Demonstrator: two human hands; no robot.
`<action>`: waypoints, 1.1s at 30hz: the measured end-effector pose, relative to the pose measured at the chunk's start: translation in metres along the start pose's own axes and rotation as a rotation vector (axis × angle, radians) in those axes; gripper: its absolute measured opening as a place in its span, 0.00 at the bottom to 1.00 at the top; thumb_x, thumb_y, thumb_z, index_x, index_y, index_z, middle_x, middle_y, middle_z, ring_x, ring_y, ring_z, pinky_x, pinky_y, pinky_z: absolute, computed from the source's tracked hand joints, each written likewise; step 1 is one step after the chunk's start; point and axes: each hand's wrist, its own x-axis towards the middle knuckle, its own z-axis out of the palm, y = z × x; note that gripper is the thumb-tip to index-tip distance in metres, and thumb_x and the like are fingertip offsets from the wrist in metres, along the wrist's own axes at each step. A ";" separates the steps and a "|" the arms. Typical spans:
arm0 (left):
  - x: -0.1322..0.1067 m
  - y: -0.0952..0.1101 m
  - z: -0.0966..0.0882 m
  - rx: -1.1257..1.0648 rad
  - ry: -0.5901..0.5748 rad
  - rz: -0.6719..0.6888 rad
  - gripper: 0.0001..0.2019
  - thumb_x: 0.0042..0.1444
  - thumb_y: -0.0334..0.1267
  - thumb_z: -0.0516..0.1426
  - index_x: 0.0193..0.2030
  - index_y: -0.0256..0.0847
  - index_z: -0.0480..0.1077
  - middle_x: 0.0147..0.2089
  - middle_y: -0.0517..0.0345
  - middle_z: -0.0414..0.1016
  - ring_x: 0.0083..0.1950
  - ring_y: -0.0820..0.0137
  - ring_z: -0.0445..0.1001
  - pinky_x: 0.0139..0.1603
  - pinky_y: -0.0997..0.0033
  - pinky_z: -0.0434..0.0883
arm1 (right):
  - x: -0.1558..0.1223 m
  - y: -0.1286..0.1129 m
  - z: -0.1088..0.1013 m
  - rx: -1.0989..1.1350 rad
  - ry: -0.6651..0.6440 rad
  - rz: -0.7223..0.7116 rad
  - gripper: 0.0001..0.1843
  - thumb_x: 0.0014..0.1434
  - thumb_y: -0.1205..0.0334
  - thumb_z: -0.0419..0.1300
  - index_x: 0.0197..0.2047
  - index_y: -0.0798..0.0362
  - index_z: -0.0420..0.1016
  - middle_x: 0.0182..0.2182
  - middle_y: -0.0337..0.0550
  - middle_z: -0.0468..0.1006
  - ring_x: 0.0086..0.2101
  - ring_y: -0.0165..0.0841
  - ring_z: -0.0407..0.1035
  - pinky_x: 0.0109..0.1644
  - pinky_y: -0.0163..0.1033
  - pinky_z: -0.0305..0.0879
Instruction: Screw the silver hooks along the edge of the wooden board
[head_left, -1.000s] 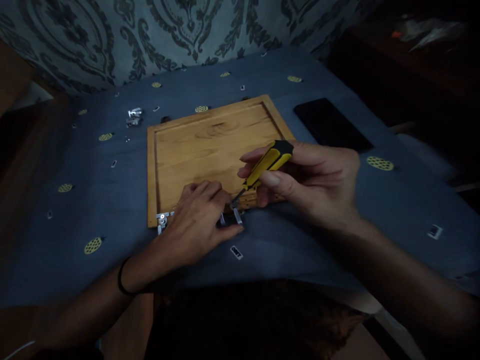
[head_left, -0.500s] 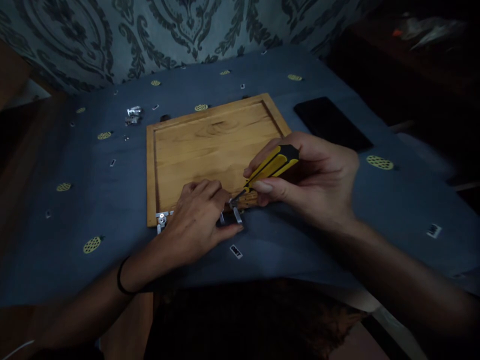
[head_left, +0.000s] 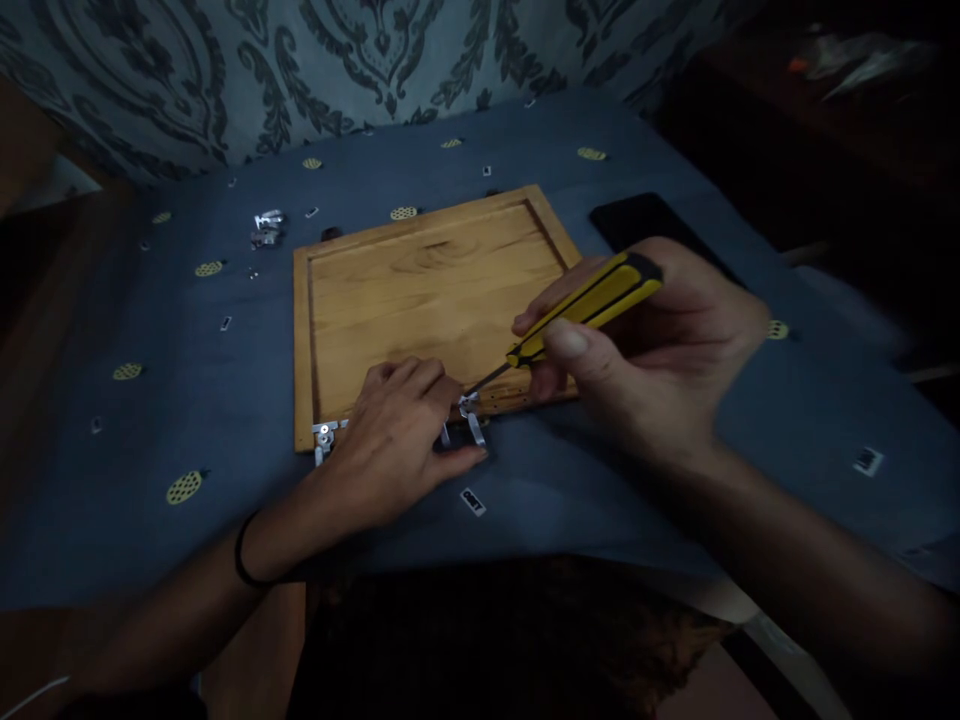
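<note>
Right hand [head_left: 667,365] around yellow screwdriver [head_left: 589,308]

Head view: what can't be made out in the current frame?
In the head view:
Tip of the screwdriver: too small and dim to tell whether it sits in a screw.
Metal hinge nearest that tip: partly covered by the left hand.
Black flat object: near part hidden by the right hand.
Shiny bits: too small to identify.

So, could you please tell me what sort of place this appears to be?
Probably a room in a home, not a workshop: the wooden panel lies on a blue pineapple-print cloth, with an ornately patterned backdrop behind.
</note>
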 end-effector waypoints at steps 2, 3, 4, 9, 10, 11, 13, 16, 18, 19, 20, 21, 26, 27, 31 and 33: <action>0.000 0.000 0.001 -0.002 0.018 0.013 0.16 0.60 0.46 0.68 0.46 0.38 0.74 0.46 0.51 0.76 0.50 0.54 0.75 0.53 0.52 0.70 | 0.001 -0.002 0.001 0.012 0.015 -0.030 0.17 0.56 0.49 0.74 0.30 0.47 0.73 0.28 0.38 0.79 0.17 0.28 0.68 0.17 0.39 0.63; 0.000 -0.001 0.001 -0.006 0.023 0.018 0.16 0.60 0.46 0.68 0.47 0.37 0.74 0.46 0.51 0.76 0.50 0.54 0.75 0.53 0.52 0.70 | 0.001 -0.002 0.001 0.010 0.012 -0.038 0.18 0.56 0.49 0.75 0.30 0.47 0.72 0.27 0.37 0.78 0.17 0.27 0.68 0.17 0.38 0.62; 0.000 -0.001 0.001 -0.010 0.025 0.023 0.16 0.61 0.46 0.68 0.47 0.37 0.74 0.46 0.51 0.76 0.50 0.54 0.75 0.53 0.52 0.70 | 0.002 -0.003 0.001 0.004 0.006 -0.038 0.18 0.56 0.49 0.75 0.29 0.48 0.72 0.26 0.37 0.78 0.16 0.27 0.68 0.17 0.38 0.62; 0.001 0.001 0.000 -0.013 0.004 0.012 0.17 0.60 0.46 0.68 0.46 0.35 0.75 0.46 0.50 0.76 0.51 0.53 0.75 0.54 0.50 0.70 | 0.001 -0.002 0.000 -0.020 -0.040 0.016 0.19 0.57 0.48 0.74 0.29 0.47 0.71 0.25 0.35 0.77 0.17 0.26 0.68 0.17 0.36 0.64; 0.001 0.001 0.000 -0.011 0.001 0.010 0.16 0.60 0.46 0.68 0.46 0.35 0.75 0.46 0.50 0.76 0.51 0.53 0.75 0.54 0.50 0.70 | 0.001 -0.001 0.000 -0.012 -0.049 0.013 0.19 0.57 0.48 0.74 0.29 0.47 0.71 0.25 0.35 0.77 0.17 0.26 0.68 0.17 0.36 0.65; 0.001 0.001 0.000 -0.010 0.001 0.010 0.16 0.60 0.46 0.68 0.46 0.35 0.75 0.46 0.50 0.76 0.51 0.54 0.75 0.54 0.51 0.70 | 0.001 0.000 -0.001 -0.003 -0.058 0.012 0.18 0.57 0.49 0.74 0.29 0.47 0.71 0.24 0.34 0.76 0.17 0.26 0.68 0.17 0.36 0.65; 0.001 0.001 0.000 -0.008 0.006 0.015 0.16 0.61 0.45 0.68 0.45 0.35 0.75 0.46 0.50 0.76 0.51 0.54 0.75 0.54 0.51 0.70 | 0.000 0.002 -0.001 0.013 -0.067 0.013 0.18 0.56 0.50 0.75 0.29 0.47 0.71 0.24 0.34 0.76 0.17 0.25 0.68 0.18 0.35 0.66; 0.000 0.001 0.000 -0.006 0.015 0.017 0.16 0.61 0.46 0.68 0.46 0.36 0.75 0.46 0.51 0.76 0.51 0.55 0.75 0.54 0.52 0.70 | 0.000 0.005 -0.001 0.023 -0.065 0.019 0.18 0.54 0.51 0.76 0.29 0.46 0.72 0.25 0.33 0.76 0.18 0.26 0.68 0.18 0.36 0.67; 0.000 0.000 0.000 -0.008 0.012 0.015 0.16 0.60 0.46 0.68 0.46 0.36 0.75 0.46 0.51 0.76 0.50 0.55 0.75 0.54 0.52 0.70 | 0.000 0.006 -0.001 0.023 -0.062 0.022 0.18 0.52 0.51 0.77 0.29 0.46 0.72 0.25 0.33 0.76 0.18 0.26 0.68 0.17 0.36 0.67; 0.000 0.000 0.000 -0.010 0.011 0.017 0.16 0.60 0.46 0.68 0.46 0.36 0.75 0.46 0.51 0.76 0.50 0.55 0.75 0.54 0.52 0.70 | 0.000 0.006 -0.001 0.023 -0.061 0.020 0.18 0.51 0.51 0.78 0.29 0.46 0.72 0.25 0.33 0.76 0.18 0.26 0.68 0.17 0.36 0.67; 0.000 0.000 0.001 -0.012 0.012 0.020 0.15 0.60 0.46 0.68 0.45 0.36 0.75 0.46 0.51 0.76 0.50 0.55 0.75 0.54 0.52 0.70 | 0.000 0.006 -0.002 0.019 -0.062 0.022 0.18 0.51 0.51 0.78 0.29 0.46 0.73 0.26 0.33 0.76 0.18 0.26 0.67 0.17 0.36 0.68; 0.000 -0.001 0.001 -0.013 0.013 0.023 0.15 0.61 0.46 0.68 0.45 0.36 0.75 0.46 0.51 0.76 0.50 0.55 0.75 0.53 0.52 0.70 | 0.000 0.006 -0.002 0.010 -0.060 0.030 0.18 0.50 0.50 0.79 0.29 0.46 0.73 0.26 0.33 0.77 0.19 0.26 0.67 0.17 0.36 0.68; 0.000 -0.002 0.002 0.000 0.025 0.019 0.15 0.61 0.46 0.67 0.46 0.38 0.74 0.47 0.51 0.76 0.51 0.55 0.75 0.54 0.52 0.70 | -0.001 0.003 -0.002 -0.019 -0.073 0.085 0.18 0.48 0.50 0.80 0.29 0.45 0.76 0.28 0.34 0.77 0.22 0.28 0.70 0.19 0.36 0.70; 0.000 -0.001 0.002 -0.001 0.021 0.013 0.15 0.62 0.46 0.67 0.47 0.38 0.74 0.49 0.50 0.77 0.53 0.54 0.75 0.55 0.52 0.70 | -0.001 0.002 -0.002 -0.015 -0.086 0.083 0.17 0.47 0.50 0.80 0.30 0.46 0.77 0.28 0.35 0.78 0.22 0.28 0.71 0.19 0.35 0.70; 0.000 0.000 0.001 -0.013 -0.010 -0.005 0.16 0.62 0.46 0.67 0.50 0.37 0.74 0.53 0.48 0.77 0.56 0.53 0.74 0.58 0.50 0.69 | 0.005 -0.005 -0.007 -0.021 -0.219 0.133 0.13 0.52 0.54 0.78 0.38 0.46 0.83 0.32 0.36 0.81 0.24 0.27 0.73 0.23 0.33 0.74; 0.000 0.001 0.001 -0.021 -0.027 -0.006 0.17 0.61 0.46 0.67 0.49 0.37 0.75 0.52 0.48 0.78 0.55 0.53 0.74 0.57 0.50 0.69 | 0.012 -0.010 -0.012 -0.032 -0.367 0.193 0.10 0.56 0.56 0.75 0.40 0.47 0.83 0.32 0.37 0.82 0.26 0.28 0.76 0.27 0.33 0.77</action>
